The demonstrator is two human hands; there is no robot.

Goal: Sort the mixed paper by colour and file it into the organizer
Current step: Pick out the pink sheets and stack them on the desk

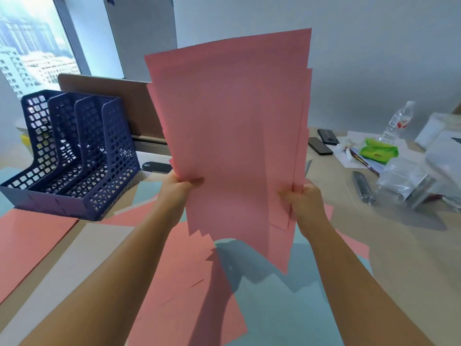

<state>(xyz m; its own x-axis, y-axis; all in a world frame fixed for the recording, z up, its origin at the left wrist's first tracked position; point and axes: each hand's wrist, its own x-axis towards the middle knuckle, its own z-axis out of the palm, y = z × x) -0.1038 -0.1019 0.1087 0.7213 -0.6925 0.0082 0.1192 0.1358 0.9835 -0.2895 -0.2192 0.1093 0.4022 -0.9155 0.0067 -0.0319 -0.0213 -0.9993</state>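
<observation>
I hold a loose, uneven stack of pink paper [232,136] upright in the air above the desk. My left hand [178,187] pinches its left edge low down, thumb on the front. My right hand [303,199] grips the right edge at about the same height. A blue mesh organizer [74,156] with three upright slots stands at the back left; its slots look empty. More pink sheets [184,283] and pale blue sheets [282,308] lie mixed on the desk under my arms. Another pink sheet [27,240] lies at the left edge.
At the right lie two black phones [324,141], a green packet [378,151], a clear water bottle [398,121], plastic bags [404,181] and white boxes [439,138]. A brown panel [112,101] stands behind the organizer. A dark oblong object [156,167] lies beside it.
</observation>
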